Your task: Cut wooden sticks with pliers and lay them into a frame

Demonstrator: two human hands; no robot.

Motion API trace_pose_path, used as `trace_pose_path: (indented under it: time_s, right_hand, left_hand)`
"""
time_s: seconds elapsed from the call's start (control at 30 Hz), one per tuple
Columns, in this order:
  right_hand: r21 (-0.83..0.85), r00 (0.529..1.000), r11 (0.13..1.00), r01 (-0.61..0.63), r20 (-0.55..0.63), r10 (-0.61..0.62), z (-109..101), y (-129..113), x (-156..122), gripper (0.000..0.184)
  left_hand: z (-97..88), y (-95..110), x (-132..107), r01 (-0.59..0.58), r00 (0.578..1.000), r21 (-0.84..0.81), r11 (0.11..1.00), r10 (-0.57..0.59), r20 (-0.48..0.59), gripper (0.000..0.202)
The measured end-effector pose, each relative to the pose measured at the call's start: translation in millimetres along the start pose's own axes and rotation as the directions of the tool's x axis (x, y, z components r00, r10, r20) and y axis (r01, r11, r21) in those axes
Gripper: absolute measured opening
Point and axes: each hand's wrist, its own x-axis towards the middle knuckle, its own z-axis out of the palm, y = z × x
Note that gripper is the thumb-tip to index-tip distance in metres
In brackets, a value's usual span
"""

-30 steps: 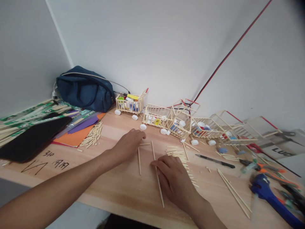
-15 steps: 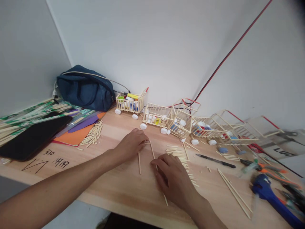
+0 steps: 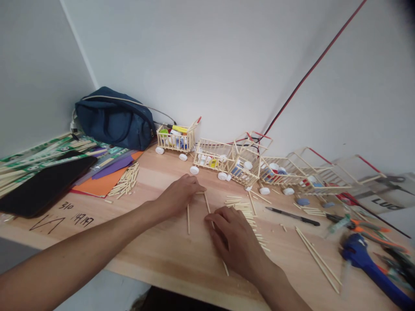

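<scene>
Over the middle of the table, my left hand (image 3: 182, 193) has its fingertips closed at the far corner of a small frame of thin wooden sticks. One side stick (image 3: 188, 220) comes out from under that hand toward the table's front edge. My right hand (image 3: 236, 239) pinches the longer wooden stick (image 3: 207, 202) along its length and covers part of it; its near end shows beyond my fingers. A short crosspiece at the top is mostly hidden by my left fingers. Beside my right hand lie several short cut sticks (image 3: 241, 205).
Stick-built carts (image 3: 177, 140) line the wall. Left lie a blue pouch (image 3: 113, 119), a black phone-like slab (image 3: 48, 185), coloured paper (image 3: 103, 183) and a stick pile (image 3: 126, 181). Right lie a pen (image 3: 292, 216), two long sticks (image 3: 317, 259), orange-handled pliers (image 3: 369, 229) and a blue glue gun (image 3: 372, 268).
My left fingertips have shifted slightly at the corner of the stick frame. My right hand stays on the long stick. The whole view has tilted very slightly.
</scene>
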Motion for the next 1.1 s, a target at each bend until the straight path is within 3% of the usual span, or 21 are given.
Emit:
trace_pose_path:
  time_s: [1.1]
  right_hand:
    - [-0.029,1.000,0.999,0.022,-0.014,-0.022,-1.4,0.1,-1.4,0.019]
  left_hand:
    - [0.2,-0.3,0.9,-0.054,0.998,0.053,0.997,0.054,0.014,0.035]
